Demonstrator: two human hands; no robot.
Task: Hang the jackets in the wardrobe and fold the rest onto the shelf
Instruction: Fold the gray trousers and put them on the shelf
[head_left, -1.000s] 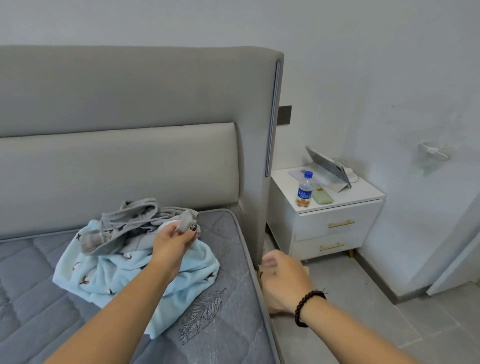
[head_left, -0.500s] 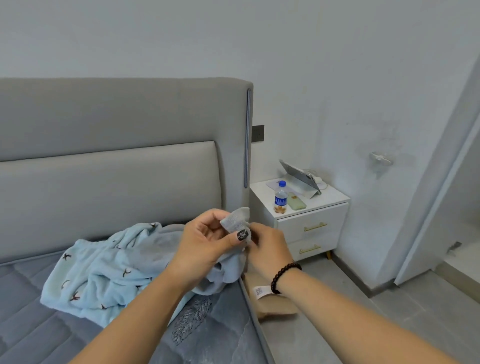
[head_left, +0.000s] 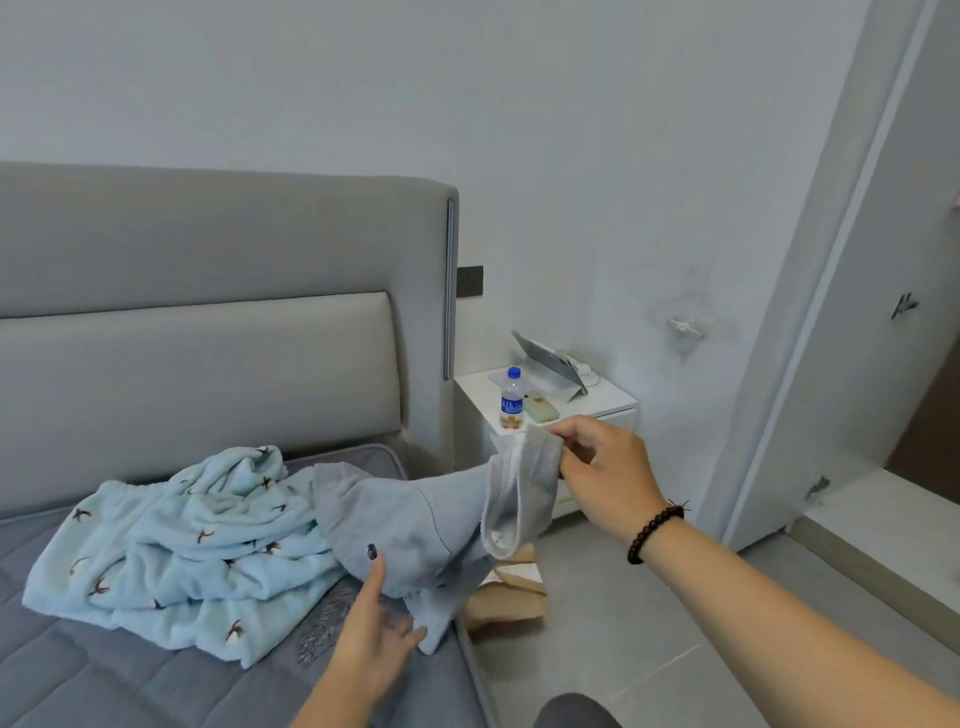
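Note:
A grey garment (head_left: 410, 519) hangs stretched above the mattress edge. My right hand (head_left: 605, 467) pinches its upper end, a cuff or hem, at the right. My left hand (head_left: 376, 639) is below it, thumb against the cloth and fingers spread under the lower folds. A light blue fleece garment (head_left: 182, 551) with small dark bird prints lies crumpled on the grey mattress (head_left: 104, 686) to the left. The white wardrobe (head_left: 852, 364) stands at the right with its door open and a bottom shelf (head_left: 893, 535) showing.
A white nightstand (head_left: 597, 405) beside the grey headboard (head_left: 208, 338) carries a water bottle (head_left: 511, 397), a phone and a propped tablet. A brown paper bag (head_left: 511, 597) lies on the tiled floor between bed and nightstand.
The grey garment came off the blue one. My right hand took its end and drew it up to the right, while my left hand let go and dropped beneath the cloth. The view turned right.

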